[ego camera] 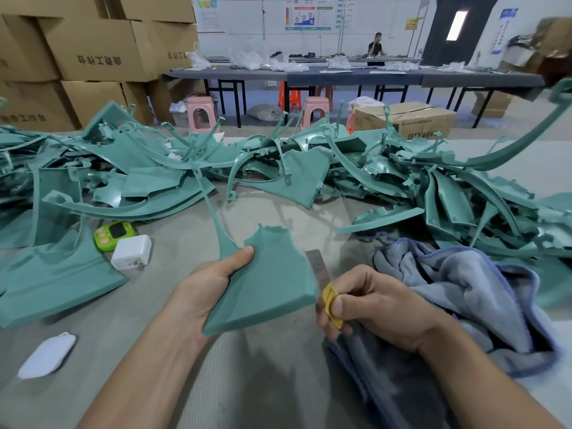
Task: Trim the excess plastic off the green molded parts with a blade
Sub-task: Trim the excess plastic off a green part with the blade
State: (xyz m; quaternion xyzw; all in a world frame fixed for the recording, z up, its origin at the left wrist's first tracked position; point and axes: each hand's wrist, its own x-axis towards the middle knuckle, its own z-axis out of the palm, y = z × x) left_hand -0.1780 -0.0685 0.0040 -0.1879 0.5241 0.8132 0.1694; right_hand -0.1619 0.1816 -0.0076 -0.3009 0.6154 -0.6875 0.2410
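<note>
Your left hand (pixel 213 283) grips one flat green molded plastic panel (pixel 269 283). Your thumb is curled over its upper left edge and your fingers are hidden beneath it. One thin plastic stem rises from the panel just above your thumb.

Your right hand (pixel 377 308) pinches one bare steel blade with a yellow wrapped grip (pixel 315 267) between the thumb and curled fingers. The blade stands upright just beside the panel's right edge, but you cannot tell whether it touches.

Under and to the right of that hand lies one crumpled blue-grey towel (pixel 464 289). Beyond both hands, a heap of green molded parts (pixel 278 168), too tangled to count, stretches across the grey covered table (pixel 263 382).

Left of your left hand, one lime-green digital timer (pixel 113 235) and one white plug adapter (pixel 131 252) sit just beside each other. Beside your left forearm lies one white face mask (pixel 46 356). Far beyond the heap stand two pink plastic stools (pixel 201 114).
</note>
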